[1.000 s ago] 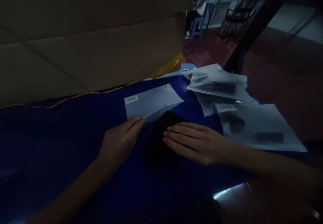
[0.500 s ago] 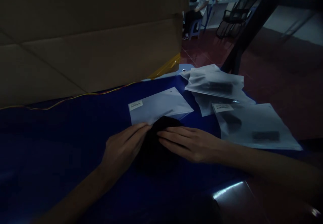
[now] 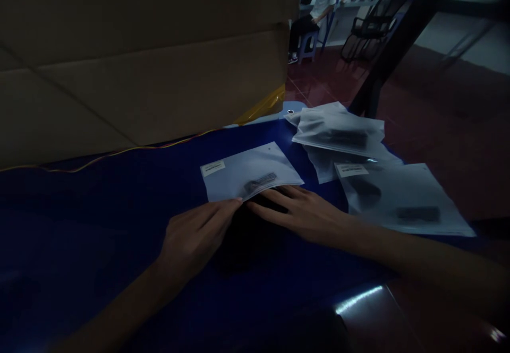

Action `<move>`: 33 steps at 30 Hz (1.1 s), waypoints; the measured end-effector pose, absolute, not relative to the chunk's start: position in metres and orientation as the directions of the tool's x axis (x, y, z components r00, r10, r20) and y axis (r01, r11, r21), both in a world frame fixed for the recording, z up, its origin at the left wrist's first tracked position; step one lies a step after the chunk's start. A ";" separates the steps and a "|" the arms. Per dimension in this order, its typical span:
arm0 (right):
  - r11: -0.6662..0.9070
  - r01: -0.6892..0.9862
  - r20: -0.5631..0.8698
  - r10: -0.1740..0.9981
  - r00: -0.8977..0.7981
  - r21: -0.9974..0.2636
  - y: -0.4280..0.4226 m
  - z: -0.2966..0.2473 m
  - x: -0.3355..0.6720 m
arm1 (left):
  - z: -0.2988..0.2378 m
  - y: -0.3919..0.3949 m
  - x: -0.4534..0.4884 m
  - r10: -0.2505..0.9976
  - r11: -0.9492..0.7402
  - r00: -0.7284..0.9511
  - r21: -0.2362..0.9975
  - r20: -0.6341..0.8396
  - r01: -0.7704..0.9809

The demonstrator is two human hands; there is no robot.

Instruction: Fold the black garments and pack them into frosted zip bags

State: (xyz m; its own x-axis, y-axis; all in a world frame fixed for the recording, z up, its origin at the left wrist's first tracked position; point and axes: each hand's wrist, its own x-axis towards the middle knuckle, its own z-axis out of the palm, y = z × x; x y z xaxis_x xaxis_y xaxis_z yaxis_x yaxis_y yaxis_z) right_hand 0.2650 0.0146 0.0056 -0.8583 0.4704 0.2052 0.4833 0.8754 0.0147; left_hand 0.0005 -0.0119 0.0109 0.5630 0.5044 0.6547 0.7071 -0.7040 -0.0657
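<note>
A frosted plastic bag (image 3: 235,175) with a white barcode label lies on the blue table in front of me. My left hand (image 3: 199,231) is closed, pinching the bag's near edge between thumb and fingers. At the bag's mouth is my right hand (image 3: 305,212), its fingers reaching forward and their tips partly hidden by the bag's edge. Those fingers press on a black cloth item, which is very dark and mostly hidden beneath them. A dark printed patch (image 3: 261,181) shows through the bag near its mouth.
Several similar frosted bags (image 3: 346,132) with dark contents lie at the right, one closer bag (image 3: 406,199) among them. A large cardboard box (image 3: 159,87) stands behind the table, with a yellow wire (image 3: 179,140) along its base. A person (image 3: 324,2) sits in the background near a black chair (image 3: 374,21).
My right fingers have moved forward and slightly up to the bag's mouth. The black cloth no longer covers the bag's near edge, and a dark printed patch shows more clearly through the plastic.
</note>
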 end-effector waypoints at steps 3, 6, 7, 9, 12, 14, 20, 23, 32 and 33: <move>0.831 0.549 0.230 0.519 -0.824 0.090 0.011 0.004 0.265 | 0.014 -0.015 0.005 0.515 -0.673 0.526 -0.061 0.677 0.737; 0.778 0.615 0.257 0.572 -0.779 0.131 0.008 0.003 0.264 | 0.014 -0.018 0.009 0.526 -0.667 0.511 -0.042 0.680 0.744; 0.760 0.634 0.270 0.586 -0.764 0.145 0.006 0.003 0.264 | 0.014 -0.020 0.010 0.534 -0.670 0.511 -0.032 0.673 0.742; 0.722 0.668 0.304 0.604 -0.737 0.183 0.003 0.003 0.262 | 0.013 -0.024 0.012 0.549 -0.682 0.523 -0.012 0.652 0.731; 0.648 0.715 0.365 0.619 -0.695 0.262 -0.001 0.003 0.260 | 0.010 -0.035 0.014 0.569 -0.714 0.566 0.017 0.596 0.700; 0.609 0.735 0.375 0.633 -0.677 0.300 -0.003 0.003 0.259 | 0.009 -0.041 0.014 0.589 -0.729 0.601 0.035 0.540 0.684; 0.648 0.717 0.372 0.618 -0.693 0.258 0.003 -0.001 0.263 | 0.004 -0.038 0.017 0.590 -0.701 0.572 0.009 0.570 0.713; 0.713 0.673 0.382 0.576 -0.723 0.198 0.008 -0.003 0.265 | 0.006 -0.030 0.018 0.572 -0.687 0.542 -0.001 0.616 0.726; 0.929 0.319 0.514 0.183 -0.838 0.190 0.013 0.000 0.266 | 0.015 -0.024 0.015 0.544 -0.688 0.510 0.006 0.666 0.726; 0.940 0.275 0.520 0.136 -0.843 0.200 0.014 -0.001 0.266 | 0.014 -0.024 0.015 0.540 -0.696 0.511 0.013 0.669 0.718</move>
